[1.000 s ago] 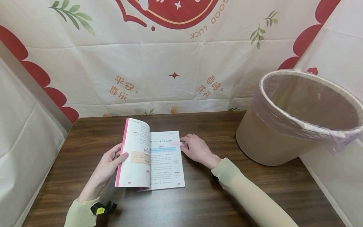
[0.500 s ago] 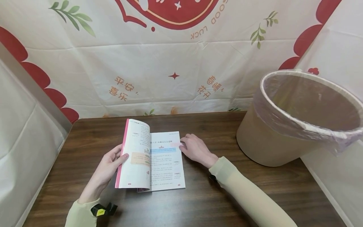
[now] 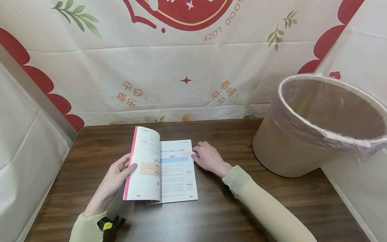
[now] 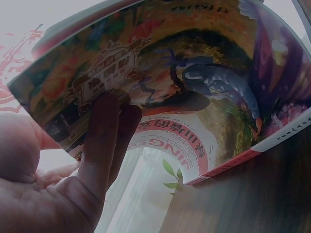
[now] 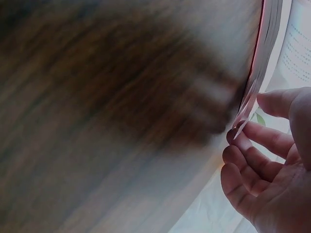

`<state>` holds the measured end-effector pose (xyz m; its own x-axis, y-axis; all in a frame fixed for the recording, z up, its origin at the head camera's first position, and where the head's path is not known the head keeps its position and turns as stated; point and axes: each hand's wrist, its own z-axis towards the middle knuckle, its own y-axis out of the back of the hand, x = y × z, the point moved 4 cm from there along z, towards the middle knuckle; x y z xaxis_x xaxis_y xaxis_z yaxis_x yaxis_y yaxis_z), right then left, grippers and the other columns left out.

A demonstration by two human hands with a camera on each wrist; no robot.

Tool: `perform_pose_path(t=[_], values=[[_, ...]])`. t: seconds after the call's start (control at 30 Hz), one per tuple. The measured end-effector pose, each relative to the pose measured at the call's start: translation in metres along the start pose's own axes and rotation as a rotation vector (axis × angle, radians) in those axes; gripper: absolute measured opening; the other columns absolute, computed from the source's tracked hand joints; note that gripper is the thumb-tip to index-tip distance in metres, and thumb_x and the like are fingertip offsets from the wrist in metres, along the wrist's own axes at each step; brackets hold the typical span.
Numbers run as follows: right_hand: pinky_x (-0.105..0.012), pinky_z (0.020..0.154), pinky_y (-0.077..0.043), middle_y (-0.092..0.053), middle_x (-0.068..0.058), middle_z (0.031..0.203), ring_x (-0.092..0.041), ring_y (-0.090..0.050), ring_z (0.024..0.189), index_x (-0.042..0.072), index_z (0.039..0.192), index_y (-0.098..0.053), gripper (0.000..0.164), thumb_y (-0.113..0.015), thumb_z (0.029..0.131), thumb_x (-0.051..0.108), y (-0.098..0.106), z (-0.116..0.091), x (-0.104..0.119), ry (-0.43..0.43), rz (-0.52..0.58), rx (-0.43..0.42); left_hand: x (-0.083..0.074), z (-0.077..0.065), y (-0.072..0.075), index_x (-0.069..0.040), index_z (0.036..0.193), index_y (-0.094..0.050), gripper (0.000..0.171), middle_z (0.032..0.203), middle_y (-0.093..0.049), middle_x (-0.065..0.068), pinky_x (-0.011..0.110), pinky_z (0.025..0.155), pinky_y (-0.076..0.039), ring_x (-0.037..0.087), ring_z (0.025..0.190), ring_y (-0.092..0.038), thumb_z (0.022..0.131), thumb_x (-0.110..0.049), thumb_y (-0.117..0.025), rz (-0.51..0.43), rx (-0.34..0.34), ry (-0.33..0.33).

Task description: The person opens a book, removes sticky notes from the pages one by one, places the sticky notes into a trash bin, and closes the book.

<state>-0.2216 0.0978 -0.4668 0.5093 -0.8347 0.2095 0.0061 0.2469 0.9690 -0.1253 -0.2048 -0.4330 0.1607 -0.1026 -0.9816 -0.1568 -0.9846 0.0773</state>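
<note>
The book pages (image 3: 176, 183) are smooth, matt paper; the cover (image 4: 218, 82) looks like slicker, faintly glossy card. Under them, the table (image 3: 187, 222) shows wood grain with a soft sheen. On the right, a smooth, matt bin (image 3: 285, 151) wears shiny, crinkled plastic film (image 3: 297, 126). The far hanging (image 3: 181, 60) is creased, matt cloth.

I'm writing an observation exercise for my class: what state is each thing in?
Paperback book: open, left side raised and curved
Pink strip: across the book's right edge
Left hand: gripping the raised side
Right hand: fingers at the strip's outer end
Waste bin: upright, lined
Plastic liner: folded over the rim
Fabric backdrop: hanging, creased
</note>
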Motion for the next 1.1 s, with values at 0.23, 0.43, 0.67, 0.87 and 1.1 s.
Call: perform_pose_path(t=[0.23,0.43,0.67,0.87,1.1], values=[[-0.025,0.065,-0.04,-0.055,0.0,0.086,-0.016,-0.044,0.077,0.006,0.104,-0.074,0.027,-0.063,0.09,0.026,0.001,0.0011,0.0006,0.005,-0.005,-0.011,0.001,0.0012,0.0005,-0.004,0.148,-0.031,0.064,0.126,-0.058,0.022,0.043,0.074,-0.055,0.027,0.092,-0.068,0.095,-0.023,-0.061,-0.002,0.004,-0.006],[-0.025,0.064,-0.041,-0.053,0.0,0.086,-0.015,-0.043,0.078,0.006,0.103,-0.073,0.025,-0.065,0.088,0.025,0.0025,0.0015,0.0007,-0.009,0.0,-0.021,0.0009,0.0018,0.0006,-0.003,0.148,-0.031,0.063,0.127,-0.058,0.022,0.043,0.074,-0.055,0.027,0.093,-0.068,0.095,-0.022,-0.06,-0.004,0.008,-0.009],[-0.025,0.064,-0.041,-0.053,0.002,0.085,-0.015,-0.043,0.078,0.009,0.099,-0.073,0.019,-0.066,0.087,0.023,0.0028,0.0026,0.0017,-0.033,0.017,-0.024,0.0009,0.0018,0.0008,-0.002,0.148,-0.031,0.062,0.126,-0.058,0.023,0.043,0.074,-0.055,0.027,0.092,-0.068,0.096,-0.021,-0.059,-0.001,0.013,-0.015],[-0.024,0.067,-0.042,-0.057,0.003,0.085,-0.013,-0.045,0.077,0.01,0.097,-0.072,0.016,-0.066,0.087,0.02,0.0036,0.0039,0.0049,-0.045,0.059,-0.026,0.0019,0.0012,0.001,-0.001,0.148,-0.031,0.062,0.126,-0.057,0.023,0.042,0.074,-0.056,0.025,0.092,-0.068,0.096,-0.021,-0.059,0.013,0.011,-0.021],[-0.024,0.068,-0.042,-0.059,0.005,0.083,-0.011,-0.047,0.075,0.012,0.095,-0.073,0.014,-0.064,0.089,0.02,0.0036,0.0036,0.0062,-0.082,0.12,-0.037,0.0019,0.0004,0.002,-0.002,0.148,-0.031,0.062,0.127,-0.057,0.024,0.042,0.074,-0.056,0.026,0.091,-0.068,0.096,-0.02,-0.059,0.005,0.009,-0.024]])
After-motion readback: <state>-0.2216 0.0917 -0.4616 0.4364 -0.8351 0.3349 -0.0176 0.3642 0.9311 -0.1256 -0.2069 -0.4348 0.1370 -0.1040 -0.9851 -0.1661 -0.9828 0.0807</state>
